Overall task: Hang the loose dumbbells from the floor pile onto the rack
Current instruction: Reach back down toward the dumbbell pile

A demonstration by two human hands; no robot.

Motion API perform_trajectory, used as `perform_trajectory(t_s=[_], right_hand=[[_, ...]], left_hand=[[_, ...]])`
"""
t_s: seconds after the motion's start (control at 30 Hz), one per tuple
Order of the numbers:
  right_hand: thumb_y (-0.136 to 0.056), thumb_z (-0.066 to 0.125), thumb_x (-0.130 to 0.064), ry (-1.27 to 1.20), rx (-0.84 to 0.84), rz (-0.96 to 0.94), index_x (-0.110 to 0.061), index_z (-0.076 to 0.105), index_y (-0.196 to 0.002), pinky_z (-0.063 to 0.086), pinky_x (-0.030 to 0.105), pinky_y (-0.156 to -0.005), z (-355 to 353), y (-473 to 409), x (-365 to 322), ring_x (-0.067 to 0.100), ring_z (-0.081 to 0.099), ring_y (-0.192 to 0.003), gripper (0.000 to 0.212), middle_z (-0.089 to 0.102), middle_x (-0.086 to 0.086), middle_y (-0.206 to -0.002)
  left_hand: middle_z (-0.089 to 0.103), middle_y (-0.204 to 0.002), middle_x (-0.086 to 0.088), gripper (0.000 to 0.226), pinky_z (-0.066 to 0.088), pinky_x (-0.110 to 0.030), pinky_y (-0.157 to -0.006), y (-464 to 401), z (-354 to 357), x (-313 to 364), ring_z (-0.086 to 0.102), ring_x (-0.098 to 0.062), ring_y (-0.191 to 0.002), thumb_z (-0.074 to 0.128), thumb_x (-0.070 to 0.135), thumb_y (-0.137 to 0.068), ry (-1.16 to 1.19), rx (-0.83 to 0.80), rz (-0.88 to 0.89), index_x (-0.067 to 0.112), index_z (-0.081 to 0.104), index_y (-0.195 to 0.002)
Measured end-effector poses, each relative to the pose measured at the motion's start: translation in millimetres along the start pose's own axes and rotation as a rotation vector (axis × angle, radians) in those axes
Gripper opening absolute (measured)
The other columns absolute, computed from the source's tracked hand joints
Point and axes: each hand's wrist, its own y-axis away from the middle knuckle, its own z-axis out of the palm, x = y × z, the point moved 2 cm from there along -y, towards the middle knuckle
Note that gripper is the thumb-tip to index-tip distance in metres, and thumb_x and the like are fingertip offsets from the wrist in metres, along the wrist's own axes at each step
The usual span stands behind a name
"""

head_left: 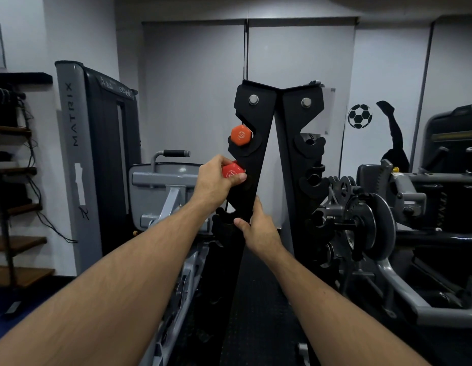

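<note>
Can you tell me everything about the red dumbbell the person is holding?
The red dumbbell shows only one end: a red-orange head with flat sides and a white round logo, smooth and a bit shiny, like rubber or vinyl coating. Its handle and far end are hidden. The left hand grips this head, fingers curled over it, holding it against the left side of the black rack, one notch below an orange dumbbell already hanging there. Whether it rests in its notch yet cannot be told.

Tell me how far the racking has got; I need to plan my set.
Done: one orange dumbbell already hangs in the rack's top left slot. In hand: the left hand holds a red dumbbell at the slot below, while the right hand steadies the upright. Left: the lower hooks look bare; the floor pile is out of view.
</note>
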Motion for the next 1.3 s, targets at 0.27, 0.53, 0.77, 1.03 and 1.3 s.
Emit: perform_trajectory(t_s=[0.27,0.53,0.77,1.03,1.3], right_hand=[[-0.100,0.063,-0.018,-0.004,0.004,-0.022,-0.028,0.024,-0.157,0.041,0.003,-0.051,0.7,1.8,1.2,-0.006,0.058,-0.074,0.069,0.067,-0.007,-0.112],[-0.101,0.062,-0.020,0.004,0.006,0.009,-0.029,0.022,-0.158,0.039,0.006,-0.058,2.1,3.3,2.2,0.007,0.062,-0.091,0.071,0.069,0.000,-0.124],[-0.094,0.073,-0.020,-0.018,0.001,-0.020,-0.032,0.028,-0.155,0.057,0.026,-0.090,0.8,8.2,3.8,0.015,0.069,-0.112,0.077,0.067,-0.007,-0.129],[-0.078,0.082,-0.052,0.025,-0.009,-0.072,-0.035,0.017,-0.160,0.047,0.042,-0.110,3.8,26.5,17.9,0.015,0.053,-0.136,0.106,0.051,-0.012,-0.150],[-0.078,0.077,-0.065,0.098,-0.089,0.046,-0.025,0.002,-0.164,0.031,0.037,-0.118,15.1,73.2,74.1,0.019,0.027,-0.153,0.121,0.021,0.002,-0.169]], left_hand=[[0.060,-0.109,0.007,0.049,0.043,-0.011,-0.073,-0.5,-3.2,0.5,0.059,-0.009,-0.101,0.085,0.034,-0.080,-0.006,-0.019,-0.008,0.017,0.059,-0.118],[0.057,-0.112,0.009,0.057,0.043,-0.012,-0.070,2.6,-3.4,3.3,0.058,-0.006,-0.099,0.083,0.037,-0.083,-0.019,-0.060,-0.018,0.019,0.054,-0.129],[0.054,-0.122,0.007,0.069,0.043,-0.011,-0.070,10.9,-4.7,5.6,0.057,-0.008,-0.105,0.080,0.040,-0.086,-0.031,-0.086,-0.016,0.017,0.046,-0.141],[0.052,-0.147,0.001,0.078,0.036,-0.020,-0.095,38.9,-8.7,0.8,0.046,-0.003,-0.122,0.072,0.052,-0.089,-0.019,-0.005,0.007,0.019,0.038,-0.152],[0.035,-0.163,0.001,0.096,0.034,-0.038,-0.120,86.6,6.3,-46.8,0.035,-0.015,-0.147,0.071,0.062,-0.085,0.018,0.024,-0.045,0.024,0.024,-0.160]])
